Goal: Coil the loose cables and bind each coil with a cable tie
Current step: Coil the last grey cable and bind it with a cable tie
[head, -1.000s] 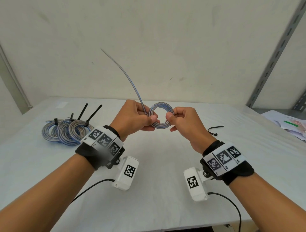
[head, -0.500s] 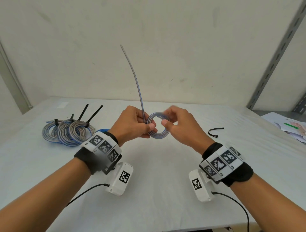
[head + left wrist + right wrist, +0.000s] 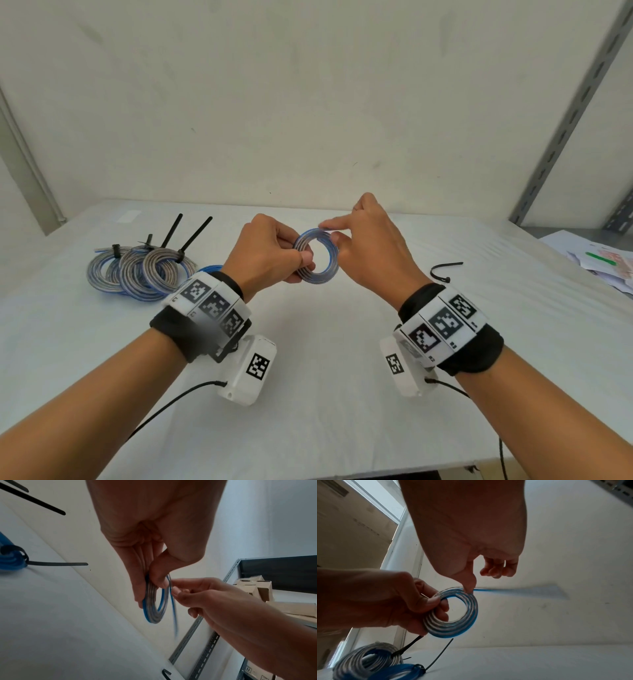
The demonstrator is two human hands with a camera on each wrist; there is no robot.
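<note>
Cable tail [image 3: 513,590] lowered, hands [image 3: 270,251] pinching coil [image 3: 317,255]

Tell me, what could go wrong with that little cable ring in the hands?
The coil has no tie on it, and only the left hand grips it at one side, so it might spring open if that grip slips. The free cable end, pinched by the right hand, may pop back out. The loose cable tie lies on the table apart, so reaching for it leaves one hand holding.
</note>
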